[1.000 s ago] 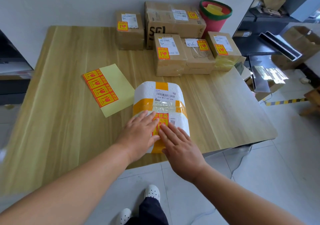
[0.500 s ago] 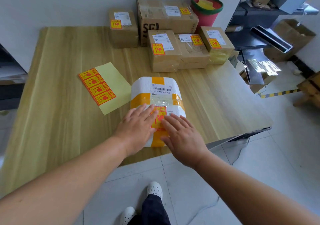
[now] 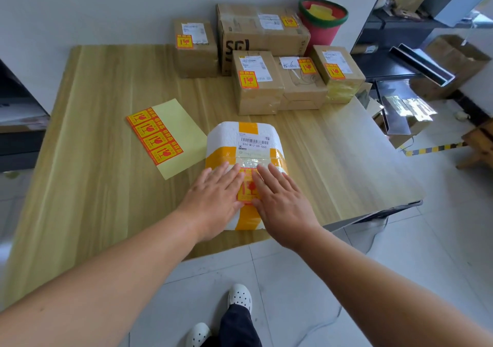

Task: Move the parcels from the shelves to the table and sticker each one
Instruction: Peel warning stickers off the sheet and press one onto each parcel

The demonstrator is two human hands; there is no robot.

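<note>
The parcel (image 3: 226,140), white with orange tape, lay at the centre of the frame near the lower edge of the table (image 3: 106,160). The left hand (image 3: 213,200) and right hand (image 3: 282,200) rested flat on its top. Their fingers were straight and slightly spread, grasping nothing, and pressed on either side of a sticker (image 3: 248,186).

Left of the parcel and just apart from it lay a yellow sheet (image 3: 176,138) with four stickers along its left edge. Five boxes (image 3: 256,90) stood close together at the upper centre of the frame, each with its own sticker, well apart from the parcel. A red bucket (image 3: 321,24) with a green rim stood behind them at the upper right. Dark shelves (image 3: 400,26) filled the upper right corner, with cardboard and clear plastic piled below them. Nothing stood between the hands and the parcel.

The hands hid the sticker's side edges and most of the parcel's lower half. A front box covered part of the lettering on the biggest box (image 3: 262,30), which in turn hid part of the bucket. The print on the labels was too small to read. The frame cut off the shelves at the top and right, a wooden stool (image 3: 480,144) at the right edge, and a dark unit at the left edge. White shoes (image 3: 240,297) showed at the bottom, one of them cut off.
</note>
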